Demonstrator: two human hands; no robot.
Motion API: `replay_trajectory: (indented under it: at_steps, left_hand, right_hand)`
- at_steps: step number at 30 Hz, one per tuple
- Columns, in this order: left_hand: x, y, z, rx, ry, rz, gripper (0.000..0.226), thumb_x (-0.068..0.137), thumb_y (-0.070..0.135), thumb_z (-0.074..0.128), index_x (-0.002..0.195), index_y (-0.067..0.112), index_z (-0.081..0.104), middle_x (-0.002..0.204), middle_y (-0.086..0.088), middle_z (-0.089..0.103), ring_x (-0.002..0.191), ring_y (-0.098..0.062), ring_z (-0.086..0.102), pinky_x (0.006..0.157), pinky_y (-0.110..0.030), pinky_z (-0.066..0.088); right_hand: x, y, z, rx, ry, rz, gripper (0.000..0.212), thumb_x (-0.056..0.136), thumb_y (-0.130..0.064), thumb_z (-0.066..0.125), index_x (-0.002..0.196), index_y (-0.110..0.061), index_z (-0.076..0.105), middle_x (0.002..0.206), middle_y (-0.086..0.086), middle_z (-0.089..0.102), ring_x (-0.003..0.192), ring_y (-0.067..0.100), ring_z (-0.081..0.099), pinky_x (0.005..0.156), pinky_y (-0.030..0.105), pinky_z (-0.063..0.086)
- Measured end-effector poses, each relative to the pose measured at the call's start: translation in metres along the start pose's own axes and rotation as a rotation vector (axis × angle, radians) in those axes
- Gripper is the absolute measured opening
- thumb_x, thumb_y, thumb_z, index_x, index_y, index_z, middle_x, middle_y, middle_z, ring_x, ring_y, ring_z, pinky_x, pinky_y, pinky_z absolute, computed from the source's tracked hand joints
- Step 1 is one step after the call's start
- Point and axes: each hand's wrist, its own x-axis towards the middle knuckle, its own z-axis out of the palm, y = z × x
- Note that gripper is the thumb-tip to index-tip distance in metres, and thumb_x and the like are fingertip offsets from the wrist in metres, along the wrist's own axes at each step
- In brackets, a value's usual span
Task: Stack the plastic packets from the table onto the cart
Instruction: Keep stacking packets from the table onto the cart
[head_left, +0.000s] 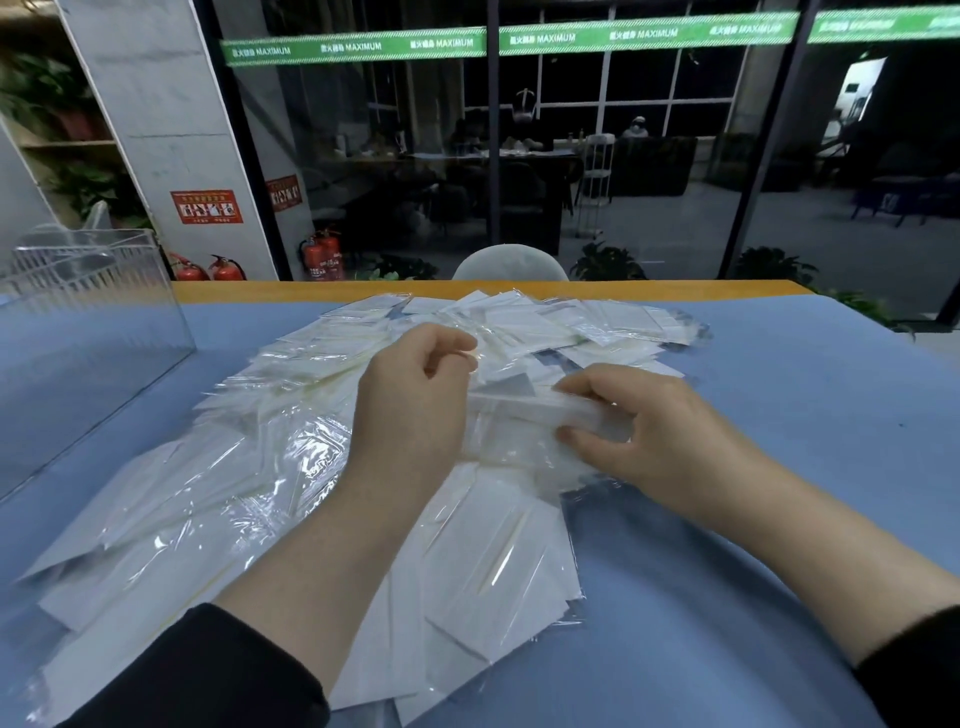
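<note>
A clear acrylic box (88, 332) with flat, sharp-edged transparent walls is seen at ten o'clock on the blue-covered table (779, 415); whether anything lies inside it cannot be told. The table's far edge is shown as a bare orange strip at twelve o'clock.

A broad, loose heap of plastic packets (218, 499) is spread over the table from the centre down to seven o'clock. The packets are flat, rectangular and white, each sealed in glossy, crinkled clear film on which highlights are caught.

At the centre, a small bundle of packets (524, 426) is gripped by the right hand (644, 441), the thumb curled under it and the fingers curled over its top edge. The left hand (410, 405) is held just beside the bundle at its nine o'clock side, with the fingers curled in and the thumb and forefinger closed narrowly; what, if anything, is pinched between them cannot be told. Dark sleeves are worn on both forearms.

Beyond the table, a grey chair back (511, 262) and red fire extinguishers (322, 254) are seen against dark glass.
</note>
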Motion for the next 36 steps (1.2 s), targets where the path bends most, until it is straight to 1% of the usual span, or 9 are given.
replay_trajectory:
  at_steps: [6,10,15,19,24,27,30,33,36]
  left_hand:
    - [-0.011,0.002,0.006,0.118,-0.129,0.228,0.045,0.082,0.074,0.062,0.083,0.03,0.073,0.09,0.015,0.069,0.093,0.0,0.062,0.075,-0.013,0.043]
    - [-0.009,0.004,0.002,0.166,-0.046,0.409,0.045,0.078,0.067,0.071,0.095,0.025,0.075,0.103,0.015,0.066,0.104,0.001,0.059,0.089,-0.01,0.041]
    - [-0.008,0.004,0.004,0.262,-0.128,0.726,0.015,0.093,0.028,0.068,0.096,0.015,0.074,0.102,0.004,0.067,0.102,-0.016,0.062,0.091,-0.044,0.05]
    - [-0.005,0.006,-0.003,0.013,-0.007,0.409,0.016,0.101,0.023,0.06,0.091,0.015,0.07,0.087,0.008,0.069,0.085,-0.001,0.061,0.079,-0.014,0.045]
    - [0.002,0.004,-0.003,-0.171,0.006,0.026,0.025,0.106,0.031,0.048,0.092,0.019,0.065,0.078,0.011,0.061,0.072,-0.003,0.052,0.07,-0.026,0.041]
    - [-0.004,0.006,0.001,-0.184,-0.089,-0.017,0.038,0.103,0.053,0.041,0.101,0.026,0.067,0.081,0.031,0.063,0.075,0.015,0.054,0.072,-0.014,0.042]
    - [-0.011,0.001,0.011,-0.136,-0.281,-0.009,0.054,0.091,0.07,0.044,0.099,0.023,0.069,0.083,0.016,0.067,0.079,-0.001,0.063,0.077,-0.025,0.05]
    - [-0.013,-0.008,0.019,-0.009,-0.326,0.028,0.027,0.102,0.047,0.053,0.096,0.024,0.065,0.086,0.011,0.068,0.081,-0.012,0.063,0.078,-0.037,0.05]
    - [-0.011,-0.008,0.017,-0.005,-0.281,0.007,0.023,0.104,0.041,0.049,0.095,0.025,0.064,0.084,0.01,0.065,0.076,-0.008,0.058,0.073,-0.032,0.046]
  right_hand:
    - [0.0,-0.002,0.002,0.017,-0.012,-0.018,0.036,0.09,-0.03,0.07,0.079,-0.056,0.048,0.086,-0.031,0.055,0.084,-0.001,0.051,0.067,0.016,0.038]
    - [0.001,-0.001,0.003,-0.041,-0.022,-0.097,0.03,0.094,-0.025,0.068,0.077,-0.041,0.048,0.083,-0.022,0.052,0.082,0.001,0.05,0.067,0.018,0.037]
    - [0.002,0.001,0.003,-0.031,0.016,-0.138,0.017,0.095,-0.023,0.068,0.093,-0.038,0.06,0.086,-0.025,0.053,0.085,0.001,0.054,0.071,0.017,0.04]
    - [0.002,0.0,-0.001,0.057,0.102,-0.059,0.025,0.093,-0.021,0.069,0.087,-0.043,0.059,0.087,-0.025,0.06,0.086,0.0,0.056,0.073,0.011,0.038]
    - [0.002,-0.001,-0.006,0.258,0.144,0.023,0.024,0.092,-0.012,0.07,0.081,-0.033,0.065,0.076,-0.018,0.062,0.071,0.002,0.054,0.066,0.013,0.04]
    - [0.002,0.001,-0.005,0.203,0.069,0.04,0.022,0.091,-0.015,0.072,0.084,-0.035,0.065,0.083,-0.014,0.064,0.077,0.005,0.056,0.07,0.016,0.042]
    - [0.002,0.001,0.006,0.157,0.017,0.052,0.024,0.087,-0.019,0.076,0.098,-0.037,0.064,0.095,-0.018,0.063,0.094,0.004,0.058,0.079,0.017,0.044]
    - [0.003,0.0,0.01,0.171,0.063,0.057,0.035,0.084,-0.021,0.078,0.109,-0.037,0.06,0.106,-0.017,0.061,0.104,0.003,0.055,0.085,0.012,0.043]
    - [0.0,0.004,0.003,0.153,-0.005,0.1,0.033,0.084,-0.018,0.074,0.108,-0.037,0.059,0.105,-0.017,0.063,0.102,0.003,0.057,0.084,0.016,0.045]
